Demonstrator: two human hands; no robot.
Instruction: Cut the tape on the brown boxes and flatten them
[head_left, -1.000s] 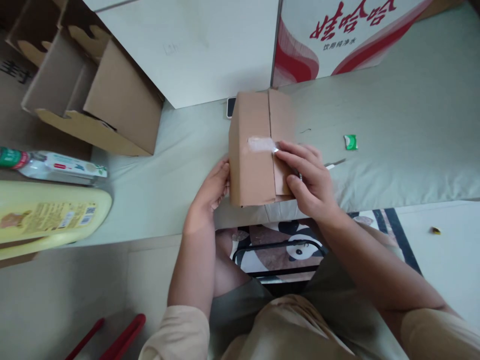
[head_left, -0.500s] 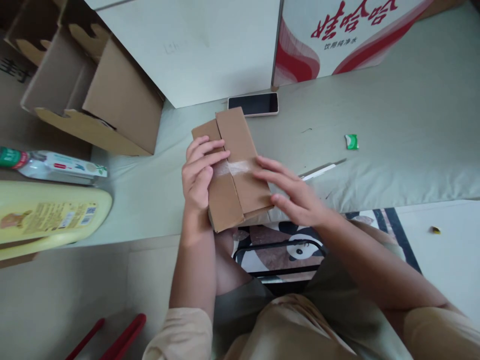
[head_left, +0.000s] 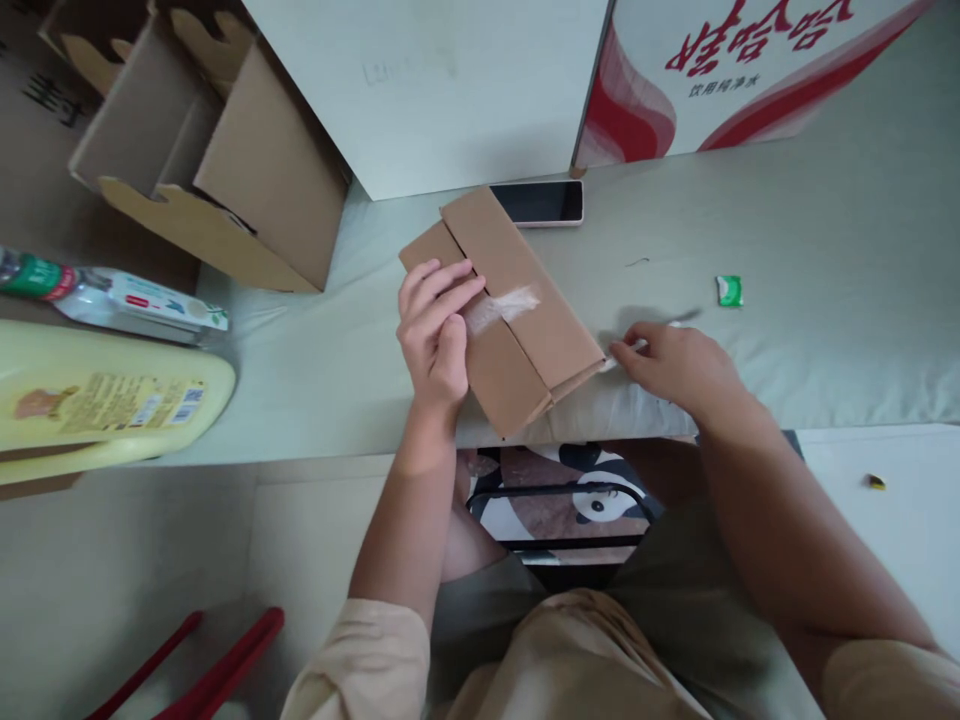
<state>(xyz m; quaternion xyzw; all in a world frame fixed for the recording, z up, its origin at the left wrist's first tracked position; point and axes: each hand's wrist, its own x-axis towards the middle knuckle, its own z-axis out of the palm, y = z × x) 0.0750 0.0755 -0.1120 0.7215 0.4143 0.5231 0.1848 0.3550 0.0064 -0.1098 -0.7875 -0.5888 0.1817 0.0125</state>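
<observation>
A small brown cardboard box (head_left: 536, 310) sits tilted at the front of the cloth-covered surface. Clear tape (head_left: 517, 302) crosses its middle seam. My left hand (head_left: 439, 335) grips its left side, fingers lying across the top flap. Just off the box's right corner, my right hand (head_left: 679, 365) is closed in a pinch around a slim white tool (head_left: 610, 364) with a grey tip. Most of that tool is hidden by the fingers, so its exact kind is unclear.
Behind the box lies a phone (head_left: 551, 203), with large white cartons (head_left: 450, 90) further back. A green packet (head_left: 729, 291) is to the right. Leftward stand an open cardboard carton (head_left: 277, 170), a bottle (head_left: 90, 300) and a yellow jug (head_left: 112, 395).
My right hand has left the box, moved right and closed on the slim white tool. The box has turned, its near end swinging right, with my left hand still on it.
</observation>
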